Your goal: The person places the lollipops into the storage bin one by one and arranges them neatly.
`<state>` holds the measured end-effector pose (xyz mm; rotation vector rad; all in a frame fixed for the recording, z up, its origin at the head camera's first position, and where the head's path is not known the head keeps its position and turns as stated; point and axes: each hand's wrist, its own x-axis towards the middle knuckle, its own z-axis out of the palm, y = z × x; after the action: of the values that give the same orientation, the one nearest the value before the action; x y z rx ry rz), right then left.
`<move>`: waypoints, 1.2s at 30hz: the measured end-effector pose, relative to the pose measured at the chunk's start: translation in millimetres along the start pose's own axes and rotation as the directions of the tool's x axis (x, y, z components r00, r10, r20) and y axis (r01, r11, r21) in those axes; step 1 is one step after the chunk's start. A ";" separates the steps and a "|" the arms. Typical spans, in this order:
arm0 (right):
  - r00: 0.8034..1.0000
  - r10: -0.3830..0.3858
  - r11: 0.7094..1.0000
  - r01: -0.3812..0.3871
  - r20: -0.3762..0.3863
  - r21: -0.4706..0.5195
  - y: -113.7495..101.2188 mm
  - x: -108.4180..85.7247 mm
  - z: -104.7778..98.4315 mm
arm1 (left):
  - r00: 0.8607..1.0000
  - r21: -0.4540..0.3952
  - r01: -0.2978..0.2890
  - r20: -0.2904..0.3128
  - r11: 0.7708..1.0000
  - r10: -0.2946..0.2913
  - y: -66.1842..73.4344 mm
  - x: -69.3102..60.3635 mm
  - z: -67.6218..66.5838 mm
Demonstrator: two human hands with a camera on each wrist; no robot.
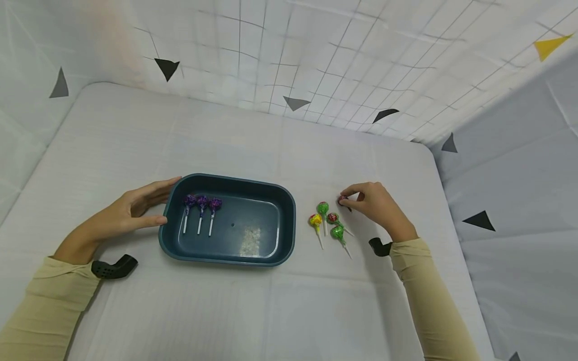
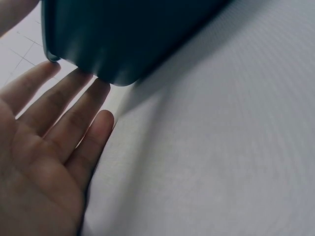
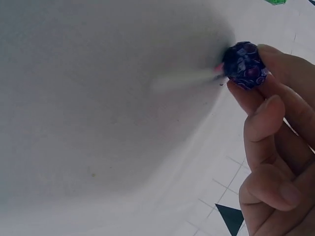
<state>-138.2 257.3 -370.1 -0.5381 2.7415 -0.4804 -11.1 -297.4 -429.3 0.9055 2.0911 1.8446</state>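
Sleeves (image 1: 440, 301): khaki, entering from the bottom edge, with a black wrist piece (image 1: 115, 267) at each cuff.
Left hand (image 1: 131, 205): thumb and fingers extended, not curled, their tips touching the left end of the tray (image 1: 253, 213).
Tray: dark blue, rounded at the corners, flat on the white table (image 1: 217, 311); a pale patch marks its floor.
Purple lollipops (image 1: 201, 201): three, inside the tray side by side toward its left end, sticks pointing at the person.
Right hand (image 1: 375, 200): thumb and fingertips pinch the wrapped head of the held lollipop (image 3: 245, 65).
Held lollipop: purple, to the right of the tray; its stick is blurred, and whether it touches the table I cannot tell.
Loose lollipops (image 1: 337, 232): two green, one yellow, one red-and-green, clustered between tray and right hand.
Backdrop (image 1: 334, 65): white, gridded, with dark triangles.
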 end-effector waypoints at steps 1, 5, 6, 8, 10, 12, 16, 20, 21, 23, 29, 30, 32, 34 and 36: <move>1.000 0.005 1.000 -0.005 -0.003 0.001 0.5 -0.4 0.2 | 1.000 0.001 0.001 -0.001 1.000 -0.001 0.0 0.1 0.0; 0.999 0.030 1.000 -0.030 -0.023 0.001 1.0 -2.1 0.7 | 1.000 0.004 0.002 -0.004 1.000 -0.002 -0.7 -0.3 0.2; 0.999 0.034 0.999 -0.034 -0.030 0.001 0.9 -2.3 0.8 | 1.000 0.007 0.007 -0.006 1.000 -0.007 -0.9 -0.4 0.2; 0.998 0.045 0.999 -0.045 -0.043 0.001 0.9 -2.9 1.3 | 1.000 0.012 0.019 -0.011 1.000 -0.019 -0.6 -0.6 0.1; 0.997 0.056 0.998 -0.057 -0.059 -0.003 1.3 -3.1 1.7 | 0.999 0.016 0.030 -0.014 0.999 -0.029 0.0 -0.6 0.0; 0.996 0.063 0.998 -0.063 -0.069 -0.006 1.7 -3.6 1.9 | 0.999 0.017 0.029 -0.014 0.999 -0.029 0.5 -0.5 0.2; 0.994 0.081 0.997 -0.082 -0.075 -0.008 3.0 -4.7 2.2 | 1.000 0.021 0.026 -0.012 0.999 -0.026 1.3 -0.2 0.7; 0.995 0.082 0.997 -0.082 -0.061 0.005 4.1 -6.1 1.6 | 1.000 0.025 0.028 -0.008 0.999 -0.028 2.1 -0.4 0.3; 0.995 0.078 0.997 -0.078 -0.054 0.009 4.2 -6.5 1.5 | 1.000 0.023 0.026 -0.007 0.999 -0.026 2.2 -0.3 0.1; 0.997 0.060 0.998 -0.060 -0.038 0.016 4.5 -6.5 1.4 | 1.000 0.024 0.025 -0.006 0.999 -0.025 2.3 -0.5 0.1; 1.000 -0.027 0.999 0.027 -0.011 0.047 7.3 -4.5 4.0 | 0.999 0.029 0.032 -0.011 0.999 -0.031 1.8 -0.9 0.2; 0.999 -0.039 0.998 0.040 -0.012 0.049 7.8 -4.2 4.8 | 1.000 0.027 0.029 -0.011 0.999 -0.029 1.5 -0.7 0.2; 0.998 -0.054 0.997 0.055 -0.013 0.057 8.4 -3.6 6.0 | 1.000 0.025 0.024 -0.009 0.999 -0.024 1.1 -0.4 0.1; 0.998 -0.061 0.997 0.061 -0.017 0.054 8.5 -3.2 6.8 | 1.000 0.025 0.019 -0.009 1.000 -0.019 0.5 -0.3 0.2; 0.998 -0.052 0.997 0.053 -0.022 0.053 8.6 -2.7 7.1 | 1.000 0.026 0.016 -0.009 1.000 -0.016 -0.5 -0.3 -0.1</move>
<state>-136.0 264.0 -379.1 -0.5961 2.7311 -0.5739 -11.1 -297.6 -429.8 0.8862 2.1262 1.8207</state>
